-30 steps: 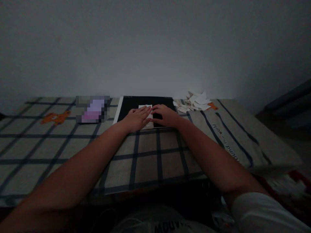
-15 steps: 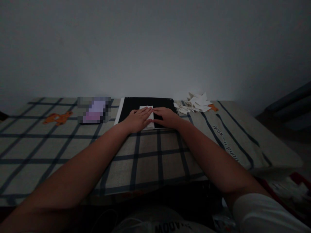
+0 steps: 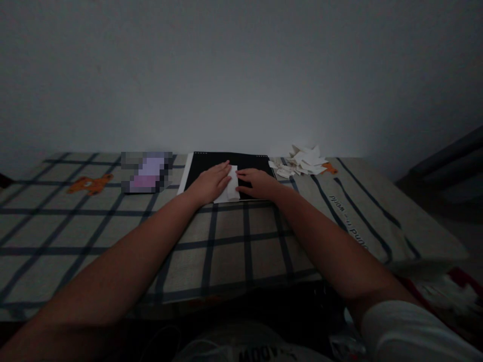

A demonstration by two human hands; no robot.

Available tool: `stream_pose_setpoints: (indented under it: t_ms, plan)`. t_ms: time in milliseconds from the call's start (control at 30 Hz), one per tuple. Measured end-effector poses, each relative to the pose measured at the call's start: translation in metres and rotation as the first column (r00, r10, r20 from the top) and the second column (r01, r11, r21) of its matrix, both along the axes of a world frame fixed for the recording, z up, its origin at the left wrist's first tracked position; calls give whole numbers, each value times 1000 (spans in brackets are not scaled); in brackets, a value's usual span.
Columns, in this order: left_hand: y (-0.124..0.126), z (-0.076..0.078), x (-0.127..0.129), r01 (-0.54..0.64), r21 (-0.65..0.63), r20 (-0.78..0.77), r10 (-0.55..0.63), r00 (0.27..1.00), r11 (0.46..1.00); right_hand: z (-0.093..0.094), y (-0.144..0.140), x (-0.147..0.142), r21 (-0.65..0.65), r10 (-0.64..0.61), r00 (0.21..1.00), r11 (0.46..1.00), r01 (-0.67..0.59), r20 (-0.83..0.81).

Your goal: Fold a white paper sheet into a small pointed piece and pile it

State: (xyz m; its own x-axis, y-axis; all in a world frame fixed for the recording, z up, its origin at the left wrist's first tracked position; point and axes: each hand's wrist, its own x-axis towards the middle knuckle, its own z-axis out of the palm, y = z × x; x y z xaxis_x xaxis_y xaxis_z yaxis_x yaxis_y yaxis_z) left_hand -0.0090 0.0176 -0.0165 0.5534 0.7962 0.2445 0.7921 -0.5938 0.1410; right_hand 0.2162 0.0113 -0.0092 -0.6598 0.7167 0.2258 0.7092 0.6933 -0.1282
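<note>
A white sheet of paper (image 3: 233,184) with a folded strip along its right side lies on a black spiral-hole pad (image 3: 249,160). My left hand (image 3: 212,184) rests flat over the paper's left part, fingers stretched forward and thumb beside the strip; it hides much of the sheet. From the other side, my right hand (image 3: 260,184) reaches in with fingers and thumb apart, their tips at the strip's right edge. Whether those tips pinch the paper is too dim to see, but they look spread.
Right of the pad sits a loose pile of folded white papers (image 3: 305,161). To the left lies a phone-like object (image 3: 147,173), partly blurred, with a purple-pink screen. A checked cloth (image 3: 226,241) covers the table, which meets a grey wall (image 3: 241,75) behind.
My left hand has slid slightly left and turned off the strip, so more of the folded paper shows. The right hand stays near the paper's right edge.
</note>
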Motion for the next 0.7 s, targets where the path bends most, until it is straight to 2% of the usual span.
stream_pose_setpoints:
  t_ms: [100, 200, 367, 467, 700]
  plan:
    - [6, 0, -3, 31, 39, 12, -32, 999, 999, 0, 1, 1, -11, 3, 1000, 1000, -3, -5]
    - [5, 7, -4, 51, 40, -69, -48, 996, 998, 1, 1, 1, -19, 14, 1000, 1000, -15, -15]
    - [4, 19, -4, -4, 14, -156, 6, 988, 1000, 3, 1, 0, -23, 19, 1000, 1000, -19, -18]
    - [10, 18, -3, 2, 21, -115, 1, 993, 1000, 2, 1, 0, -12, 13, 1000, 1000, -13, -9]
    - [19, 10, 2, -70, 79, 8, 69, 998, 994, 0, 3, 1, -11, 7, 1000, 1000, -8, -15]
